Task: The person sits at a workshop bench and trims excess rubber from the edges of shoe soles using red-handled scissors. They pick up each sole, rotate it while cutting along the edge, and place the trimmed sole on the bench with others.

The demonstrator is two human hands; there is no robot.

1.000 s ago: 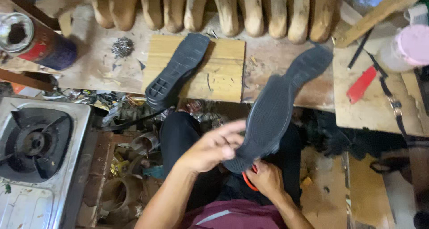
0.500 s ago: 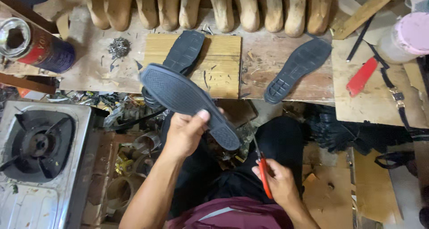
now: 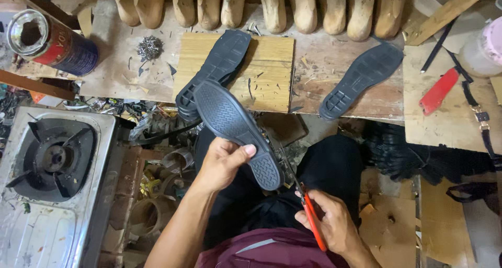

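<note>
My left hand [image 3: 222, 161] grips a black rubber shoe sole [image 3: 235, 129] near its heel, tread side up, tilted over my lap. My right hand [image 3: 329, 223] holds a thin tool with an orange-red handle [image 3: 312, 221]; its dark tip points up toward the sole's heel edge. A second black sole [image 3: 217, 69] lies on a light wooden board [image 3: 266, 69] on the bench, partly behind the held one. A third black sole [image 3: 361, 80] rests further right on the worn benchtop.
A row of wooden shoe lasts [image 3: 261, 6] lines the bench's far edge. A tin can [image 3: 49, 40] stands at far left, above a gas stove burner [image 3: 52, 155]. A red-handled tool [image 3: 438, 91], straps and a pink-lidded jar [image 3: 483, 48] lie at right. Scrap clutters the floor.
The sole came from the right side of my lap to the left, was turned tread up, and now sits lower in my left hand. My right hand's orange tool rose toward its heel.
</note>
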